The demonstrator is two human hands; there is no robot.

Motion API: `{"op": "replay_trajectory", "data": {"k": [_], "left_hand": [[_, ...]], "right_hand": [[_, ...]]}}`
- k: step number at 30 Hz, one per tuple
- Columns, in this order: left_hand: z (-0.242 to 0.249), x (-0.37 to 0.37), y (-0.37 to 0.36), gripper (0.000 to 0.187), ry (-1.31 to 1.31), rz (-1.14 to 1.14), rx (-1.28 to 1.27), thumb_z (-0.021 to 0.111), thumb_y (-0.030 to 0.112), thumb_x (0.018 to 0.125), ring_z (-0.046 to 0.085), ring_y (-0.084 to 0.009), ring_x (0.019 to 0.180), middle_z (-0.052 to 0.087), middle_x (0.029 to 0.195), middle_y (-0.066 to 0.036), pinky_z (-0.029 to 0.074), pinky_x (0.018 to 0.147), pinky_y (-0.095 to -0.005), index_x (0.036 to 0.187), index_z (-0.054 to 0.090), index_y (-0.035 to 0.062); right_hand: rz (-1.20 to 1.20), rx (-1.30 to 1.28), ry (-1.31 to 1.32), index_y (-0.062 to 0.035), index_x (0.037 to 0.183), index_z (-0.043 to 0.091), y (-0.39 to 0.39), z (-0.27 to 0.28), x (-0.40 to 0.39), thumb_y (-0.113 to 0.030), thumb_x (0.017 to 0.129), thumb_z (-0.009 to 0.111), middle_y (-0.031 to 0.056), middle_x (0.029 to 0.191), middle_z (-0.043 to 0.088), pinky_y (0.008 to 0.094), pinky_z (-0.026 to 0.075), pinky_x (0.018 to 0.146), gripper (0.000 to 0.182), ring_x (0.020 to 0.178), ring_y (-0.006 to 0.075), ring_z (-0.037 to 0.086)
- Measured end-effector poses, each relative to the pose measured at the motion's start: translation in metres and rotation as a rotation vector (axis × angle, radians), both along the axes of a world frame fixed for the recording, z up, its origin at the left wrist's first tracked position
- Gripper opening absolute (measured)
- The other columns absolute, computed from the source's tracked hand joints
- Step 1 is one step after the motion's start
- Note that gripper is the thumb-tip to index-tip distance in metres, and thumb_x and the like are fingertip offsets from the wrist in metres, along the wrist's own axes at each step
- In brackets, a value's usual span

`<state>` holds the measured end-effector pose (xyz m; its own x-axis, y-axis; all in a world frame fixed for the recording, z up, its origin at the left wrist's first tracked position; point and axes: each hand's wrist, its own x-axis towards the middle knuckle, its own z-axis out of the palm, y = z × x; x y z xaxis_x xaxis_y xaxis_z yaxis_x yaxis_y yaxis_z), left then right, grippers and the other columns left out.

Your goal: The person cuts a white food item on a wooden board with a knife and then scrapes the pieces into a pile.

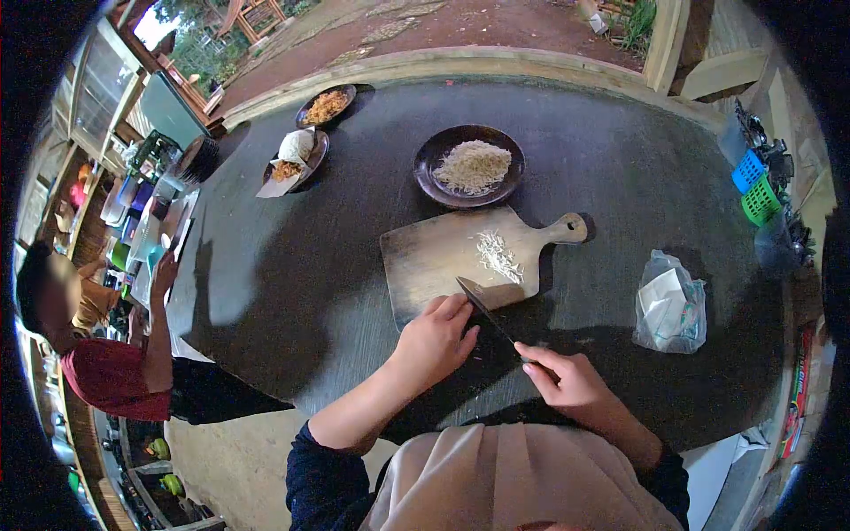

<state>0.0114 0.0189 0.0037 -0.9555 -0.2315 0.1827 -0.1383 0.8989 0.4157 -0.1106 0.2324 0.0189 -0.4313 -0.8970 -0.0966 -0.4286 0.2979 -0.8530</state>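
Note:
A kitchen knife point(488, 314) slants over the near edge of a wooden cutting board point(425, 257), its tip pointing away and to the left. My right hand point(567, 379) is closed round its handle. My left hand point(436, 341) rests on the board's near edge beside the blade, fingers bent together; whatever they may hold is hidden. Thin white shreds point(498, 257) lie loose on the board, just beyond the knife tip. Behind the board stands a dark plate point(427, 181) with a heap of similar pale shreds point(476, 165).
A plastic bag with white paper point(670, 305) lies at the right. Blue point(749, 170) and green baskets point(761, 202) of cutlery stand at the right edge. Rice point(297, 146) and orange food point(326, 107) sit on plates at the back left. A person in a red shirt point(115, 376) is at the left.

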Motion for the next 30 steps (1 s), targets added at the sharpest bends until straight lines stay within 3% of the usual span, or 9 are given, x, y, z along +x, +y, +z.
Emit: {"op": "replay_trajectory", "data": {"k": [6, 9, 11, 18, 20, 23, 26, 30], "left_hand": [[-0.002, 0.001, -0.002, 0.036, 0.016, 0.002, 0.005, 0.067, 0.020, 0.084, 0.057, -0.0333, 0.108, 0.058, 0.119, -0.016, 0.052, 0.089, -0.0394, 0.111, 0.061, -0.0018], [0.000, 0.000, -0.001, 0.034, -0.023, 0.016, 0.002, 0.067, 0.021, 0.083, 0.057, -0.0334, 0.108, 0.058, 0.119, -0.016, 0.052, 0.089, -0.0396, 0.109, 0.062, -0.0009], [-0.001, 0.001, -0.001, 0.032, -0.017, 0.018, 0.004, 0.068, 0.021, 0.082, 0.058, -0.0339, 0.108, 0.058, 0.118, -0.015, 0.052, 0.089, -0.0399, 0.107, 0.062, 0.0000], [0.001, 0.000, 0.000, 0.032, -0.005, 0.020, -0.002, 0.067, 0.020, 0.083, 0.058, -0.0344, 0.107, 0.058, 0.116, -0.016, 0.053, 0.088, -0.0405, 0.108, 0.062, 0.0006], [-0.002, 0.001, -0.001, 0.032, 0.040, 0.010, 0.007, 0.067, 0.020, 0.083, 0.058, -0.0344, 0.106, 0.059, 0.116, -0.015, 0.053, 0.087, -0.0409, 0.108, 0.061, 0.0008], [-0.004, 0.001, -0.001, 0.032, 0.046, 0.010, 0.003, 0.067, 0.020, 0.083, 0.058, -0.0342, 0.106, 0.058, 0.115, -0.015, 0.053, 0.087, -0.0407, 0.108, 0.061, 0.0009], [-0.001, 0.000, 0.000, 0.032, 0.001, 0.018, 0.016, 0.067, 0.020, 0.083, 0.058, -0.0336, 0.106, 0.058, 0.116, -0.015, 0.053, 0.087, -0.0403, 0.108, 0.062, 0.0007], [-0.004, 0.001, 0.000, 0.032, 0.006, 0.021, -0.014, 0.067, 0.021, 0.084, 0.058, -0.0332, 0.106, 0.058, 0.116, -0.014, 0.053, 0.088, -0.0398, 0.108, 0.062, 0.0006]], "right_hand": [[-0.007, -0.067, 0.004, -0.0126, 0.125, 0.060, 0.002, 0.002, 0.002, -0.018, 0.093, 0.060, 0.0212, 0.092, 0.065, 0.0350, 0.050, 0.057, 0.033, 0.072, 0.0341, 0.068], [0.002, 0.034, -0.025, -0.0121, 0.125, 0.061, 0.006, 0.004, 0.003, -0.017, 0.093, 0.060, 0.0212, 0.092, 0.066, 0.0342, 0.050, 0.055, 0.032, 0.069, 0.0320, 0.069], [-0.003, 0.061, -0.060, -0.0052, 0.122, 0.062, 0.004, 0.017, 0.004, -0.010, 0.092, 0.061, 0.0213, 0.088, 0.068, 0.0255, 0.046, 0.058, 0.031, 0.066, 0.0034, 0.055], [-0.005, 0.020, -0.054, -0.0047, 0.122, 0.062, 0.008, 0.008, 0.001, -0.010, 0.092, 0.061, 0.0216, 0.088, 0.068, 0.0256, 0.046, 0.057, 0.030, 0.065, 0.0039, 0.054], [-0.001, 0.065, -0.055, -0.0114, 0.124, 0.061, 0.007, 0.013, 0.000, -0.017, 0.092, 0.061, 0.0225, 0.086, 0.065, 0.0337, 0.048, 0.054, 0.032, 0.064, 0.0266, 0.069], [-0.005, -0.096, -0.014, -0.0120, 0.125, 0.061, 0.005, 0.000, 0.001, -0.016, 0.092, 0.061, 0.0218, 0.084, 0.065, 0.0335, 0.049, 0.054, 0.033, 0.063, 0.0287, 0.068], [-0.015, 0.023, 0.022, -0.0126, 0.125, 0.060, 0.001, -0.007, 0.000, -0.016, 0.092, 0.062, 0.0203, 0.088, 0.067, 0.0328, 0.050, 0.056, 0.034, 0.067, 0.0305, 0.069], [-0.021, -0.060, 0.017, -0.0129, 0.125, 0.060, -0.001, -0.004, 0.001, -0.016, 0.092, 0.062, 0.0197, 0.093, 0.067, 0.0330, 0.051, 0.057, 0.034, 0.070, 0.0307, 0.069]]}}
